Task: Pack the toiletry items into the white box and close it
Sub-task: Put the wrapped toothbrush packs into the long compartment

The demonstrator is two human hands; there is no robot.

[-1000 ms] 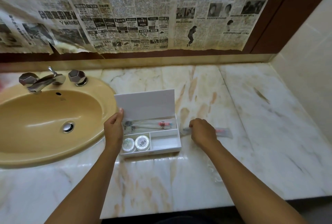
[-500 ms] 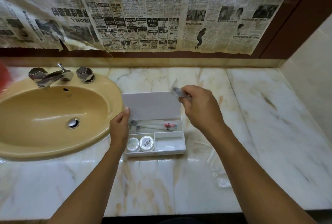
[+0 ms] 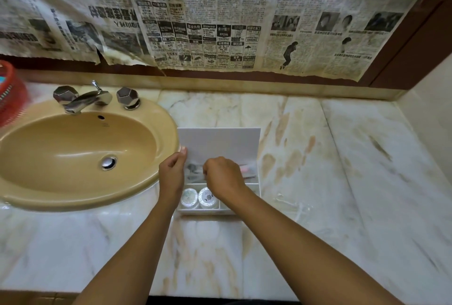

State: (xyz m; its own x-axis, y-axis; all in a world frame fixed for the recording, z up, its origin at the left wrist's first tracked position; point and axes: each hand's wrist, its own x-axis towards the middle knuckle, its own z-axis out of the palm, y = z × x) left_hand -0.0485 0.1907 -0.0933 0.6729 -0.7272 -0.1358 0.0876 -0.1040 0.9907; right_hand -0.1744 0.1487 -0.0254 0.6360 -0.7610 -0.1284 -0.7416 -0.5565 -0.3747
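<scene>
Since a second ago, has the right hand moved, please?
Yes. The right hand was on the counter to the right of the white box; now it is over the box's back compartment, further left.

We read Chinese print on the newspaper point(image 3: 220, 18) above the sink point(image 3: 80, 155): a headline with "中國受益", small advertisements headed "會計服務", and "RM298" beneath one. The rest is too small for us.
</scene>
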